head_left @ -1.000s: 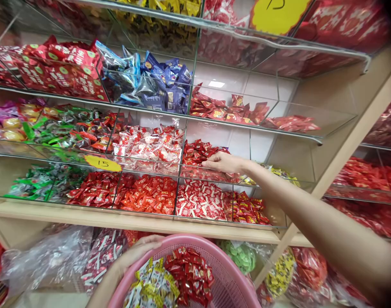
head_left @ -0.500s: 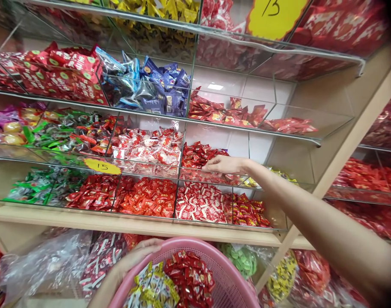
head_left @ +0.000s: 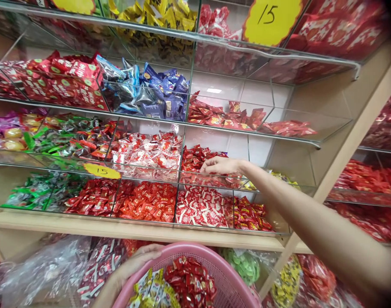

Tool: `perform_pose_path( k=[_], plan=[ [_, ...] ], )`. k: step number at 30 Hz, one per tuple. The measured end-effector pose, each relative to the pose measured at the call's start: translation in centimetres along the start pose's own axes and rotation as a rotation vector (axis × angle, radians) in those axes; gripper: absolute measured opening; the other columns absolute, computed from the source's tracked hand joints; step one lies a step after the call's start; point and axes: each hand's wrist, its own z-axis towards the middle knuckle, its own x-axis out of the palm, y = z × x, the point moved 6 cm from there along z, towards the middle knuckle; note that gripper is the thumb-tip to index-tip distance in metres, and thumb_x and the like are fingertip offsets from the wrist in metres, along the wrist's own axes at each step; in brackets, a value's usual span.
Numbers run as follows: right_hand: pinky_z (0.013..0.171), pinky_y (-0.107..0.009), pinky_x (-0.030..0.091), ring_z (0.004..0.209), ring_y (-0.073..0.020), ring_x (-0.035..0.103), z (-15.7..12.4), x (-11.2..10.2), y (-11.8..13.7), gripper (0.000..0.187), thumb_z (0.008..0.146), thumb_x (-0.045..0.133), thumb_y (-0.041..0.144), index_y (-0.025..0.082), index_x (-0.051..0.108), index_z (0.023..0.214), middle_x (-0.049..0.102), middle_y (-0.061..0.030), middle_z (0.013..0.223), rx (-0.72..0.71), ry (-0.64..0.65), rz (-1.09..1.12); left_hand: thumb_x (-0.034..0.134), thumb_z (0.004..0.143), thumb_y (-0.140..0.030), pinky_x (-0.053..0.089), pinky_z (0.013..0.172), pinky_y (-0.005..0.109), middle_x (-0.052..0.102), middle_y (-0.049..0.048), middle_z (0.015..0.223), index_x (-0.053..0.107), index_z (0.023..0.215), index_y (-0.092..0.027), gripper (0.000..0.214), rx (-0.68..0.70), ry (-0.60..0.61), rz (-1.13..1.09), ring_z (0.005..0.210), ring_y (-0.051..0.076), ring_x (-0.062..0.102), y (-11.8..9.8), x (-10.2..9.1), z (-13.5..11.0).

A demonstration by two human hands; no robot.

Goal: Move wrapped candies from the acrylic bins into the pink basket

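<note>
Right hand (head_left: 222, 165), fingers together, on red candies (head_left: 195, 156); grasp unclear; shallow scoop advisable. Left hand (head_left: 139, 260) clasps pink basket (head_left: 198, 249).

The right arm (head_left: 311, 226) comes in from the lower right and stretches forward and to the left, bare, elbow almost straight. The wrist is level. The right hand (head_left: 222, 165) lies palm down, fingers together and bent downward — their tips out of sight. The left hand (head_left: 135, 263) sits low, close to the body, fingers curled in a grip — thumb on top.
</note>
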Motion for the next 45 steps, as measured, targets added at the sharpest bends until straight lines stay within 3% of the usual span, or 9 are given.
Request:
perform_pose_path(
  k=[4, 8, 18, 25, 27, 32, 35, 40, 45],
  plan=[
    [0.047, -0.02, 0.038, 0.054, -0.0085, 0.049, 0.3, 0.2, 0.3, 0.028, 0.068, 0.059, 0.043, 0.016, 0.058, 0.076, 0.057, -0.0006, 0.067, 0.012, -0.013, -0.058, 0.063, 0.066, -0.033, 0.04, 0.079, 0.029, 0.066, 0.0063, 0.091, 0.062, 0.094, -0.013, 0.035, 0.0, 0.01, 0.005, 0.086, 0.021, 0.058, -0.1, 0.1, -0.1],
    [0.052, -0.021, 0.041, 0.061, -0.0095, 0.052, 0.3, 0.3, 0.8, 0.03, 0.068, 0.059, 0.044, 0.015, 0.059, 0.077, 0.06, -0.0025, 0.073, -0.037, 0.001, -0.087, 0.062, 0.067, -0.034, 0.041, 0.077, 0.03, 0.066, 0.0064, 0.091, 0.061, 0.096, -0.013, 0.036, -0.008, 0.022, 0.006, 0.085, 0.022, 0.059, 0.4, -0.3, 0.2],
    [0.052, -0.021, 0.041, 0.06, -0.0094, 0.053, 0.1, 0.4, 0.7, 0.036, 0.061, 0.066, 0.047, 0.015, 0.06, 0.076, 0.062, -0.0023, 0.073, 0.084, 0.16, 0.002, 0.062, 0.067, -0.034, 0.04, 0.076, 0.029, 0.066, 0.0045, 0.087, 0.063, 0.092, -0.015, 0.031, 0.015, 0.006, 0.018, 0.082, 0.021, 0.059, -0.2, 0.0, -0.2],
    [0.063, -0.019, 0.046, 0.072, -0.0082, 0.056, -1.7, -2.1, 1.2, 0.023, 0.076, 0.056, 0.037, 0.016, 0.055, 0.084, 0.059, -0.0029, 0.086, 0.079, -0.017, 0.158, 0.061, 0.068, -0.034, 0.039, 0.081, 0.03, 0.065, 0.0052, 0.093, 0.062, 0.095, -0.015, 0.033, 0.02, 0.04, 0.028, 0.09, 0.022, 0.058, 0.5, -0.5, 0.3],
    [0.064, -0.02, 0.048, 0.072, -0.0096, 0.059, -2.6, -3.2, 0.7, 0.019, 0.082, 0.05, 0.031, 0.015, 0.053, 0.091, 0.06, -0.0045, 0.085, 0.186, -0.106, 0.032, 0.062, 0.067, -0.034, 0.041, 0.077, 0.03, 0.066, 0.0052, 0.089, 0.062, 0.093, -0.014, 0.033, 0.006, 0.023, 0.003, 0.085, 0.021, 0.059, 0.5, -0.4, 0.2],
    [0.066, -0.029, 0.046, 0.077, -0.0213, 0.06, -4.0, -5.3, 0.0, 0.017, 0.079, 0.052, 0.021, 0.01, 0.058, 0.091, 0.062, -0.012, 0.074, 0.483, -0.33, -0.623, 0.062, 0.068, -0.036, 0.043, 0.065, 0.028, 0.066, 0.0043, 0.08, 0.061, 0.09, -0.015, 0.03, -0.013, 0.018, -0.056, 0.07, 0.019, 0.059, 0.3, 0.2, -0.2],
    [0.071, -0.034, 0.044, 0.087, -0.0276, 0.058, -3.5, -4.4, -0.1, 0.015, 0.072, 0.059, 0.016, 0.009, 0.061, 0.086, 0.062, -0.0174, 0.083, 0.483, -0.354, -0.705, 0.06, 0.069, -0.035, 0.042, 0.07, 0.029, 0.066, 0.0038, 0.085, 0.062, 0.09, -0.017, 0.027, 0.011, 0.044, -0.032, 0.077, 0.02, 0.059, 0.2, 0.2, -0.2],
    [0.072, -0.032, 0.045, 0.091, -0.0271, 0.056, -2.5, -3.3, -0.6, 0.029, 0.065, 0.065, 0.019, 0.013, 0.061, 0.093, 0.062, -0.0151, 0.093, 0.439, -0.344, -0.758, 0.059, 0.071, -0.035, 0.041, 0.079, 0.031, 0.066, 0.0022, 0.089, 0.063, 0.095, -0.019, 0.029, 0.038, 0.056, 0.049, 0.085, 0.022, 0.059, 0.4, -0.5, 0.2],
    [0.06, -0.028, 0.046, 0.074, -0.022, 0.059, -2.5, -3.9, -1.6, 0.028, 0.057, 0.071, 0.032, 0.015, 0.063, 0.077, 0.063, -0.0076, 0.069, 0.453, -0.27, -0.721, 0.059, 0.071, -0.033, 0.039, 0.084, 0.032, 0.066, 0.0014, 0.09, 0.063, 0.098, -0.021, 0.03, 0.05, 0.066, 0.021, 0.09, 0.023, 0.057, 0.6, -0.7, 0.3]
  ],
)
